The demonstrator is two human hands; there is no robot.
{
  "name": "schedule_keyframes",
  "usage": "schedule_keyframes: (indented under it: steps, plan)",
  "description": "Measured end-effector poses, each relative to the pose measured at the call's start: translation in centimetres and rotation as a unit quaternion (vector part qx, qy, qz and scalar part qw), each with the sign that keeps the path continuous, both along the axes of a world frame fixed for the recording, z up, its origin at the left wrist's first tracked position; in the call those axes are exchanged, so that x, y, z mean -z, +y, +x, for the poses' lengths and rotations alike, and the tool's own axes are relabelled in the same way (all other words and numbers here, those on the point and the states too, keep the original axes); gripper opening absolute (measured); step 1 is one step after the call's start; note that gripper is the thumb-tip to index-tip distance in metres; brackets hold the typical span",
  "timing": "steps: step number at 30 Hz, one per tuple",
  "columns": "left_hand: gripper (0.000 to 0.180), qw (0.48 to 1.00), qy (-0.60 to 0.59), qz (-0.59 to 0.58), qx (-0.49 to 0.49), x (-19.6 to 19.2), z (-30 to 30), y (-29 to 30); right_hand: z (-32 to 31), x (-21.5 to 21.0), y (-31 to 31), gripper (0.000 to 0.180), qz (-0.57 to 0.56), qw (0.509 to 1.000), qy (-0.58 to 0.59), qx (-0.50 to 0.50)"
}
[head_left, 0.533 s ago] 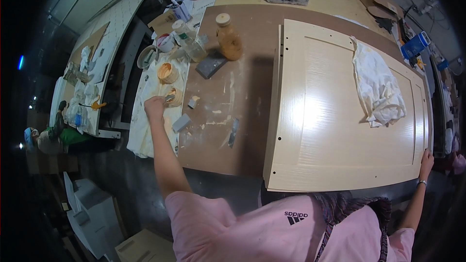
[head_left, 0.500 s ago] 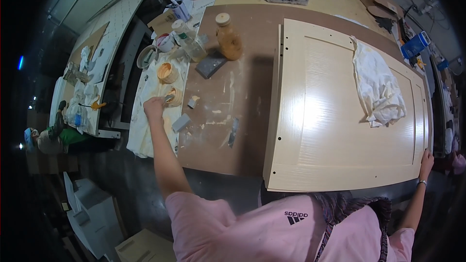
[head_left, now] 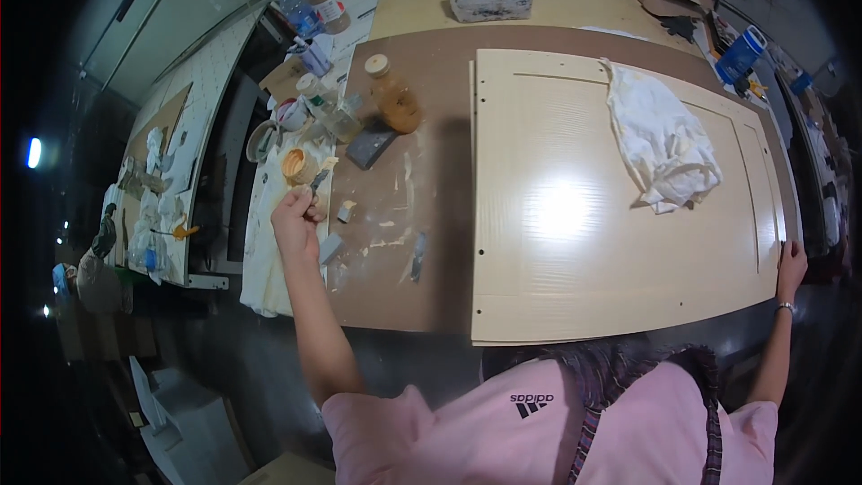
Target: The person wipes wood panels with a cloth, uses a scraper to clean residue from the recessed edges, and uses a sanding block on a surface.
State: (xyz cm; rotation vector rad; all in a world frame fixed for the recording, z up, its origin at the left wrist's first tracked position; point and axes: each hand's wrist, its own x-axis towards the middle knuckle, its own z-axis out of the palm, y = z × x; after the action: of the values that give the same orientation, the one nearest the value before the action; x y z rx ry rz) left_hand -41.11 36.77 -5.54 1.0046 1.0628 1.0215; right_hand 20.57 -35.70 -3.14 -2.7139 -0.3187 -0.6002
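Between the pinched fingers of my left hand (head_left: 296,216) is a small putty knife (head_left: 319,180) with a dark, narrow blade. It is raised beside an open tub of orange filler (head_left: 297,165), on a stained white cloth (head_left: 267,256). My hand hides most of what lies beneath it. At the far right, my right hand (head_left: 792,266) is closed on the edge of a cream cabinet door (head_left: 575,278) with small holes along its sides. A crumpled white rag (head_left: 669,153) lies on the door. It appears that another panel sits under it.
Left of the door, the brown tabletop (head_left: 395,296) carries a dark sanding block (head_left: 370,145), small grey blocks (head_left: 330,248), a grey strip (head_left: 418,257) and a bottle of brown liquid (head_left: 393,97). Farther back stand a clear bottle (head_left: 330,111) and a whitish, stained block (head_left: 490,0).
My left hand has lifted with the putty knife from the nearer filler tub. My right hand still holds the door's edge; the whole view has shifted.
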Motion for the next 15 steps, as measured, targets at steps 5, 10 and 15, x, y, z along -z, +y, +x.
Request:
schedule_keyframes:
  steps: [5,10,15]
  plan:
    - [0.006,0.971,-0.135,-0.008,0.196,-9.0,12.3,-10.2,-6.4,-4.4,11.3,0.016,0.318,0.931,0.005,-0.179]
    - [0.014,0.875,-0.182,-0.085,0.441,-13.6,22.3,-22.9,-20.4,-11.0,25.9,0.026,0.323,0.786,0.168,-0.499]
    - [0.017,0.824,-0.179,-0.173,0.509,-14.9,28.1,-33.4,-21.5,-10.5,25.7,0.028,0.464,0.623,0.305,-0.55]
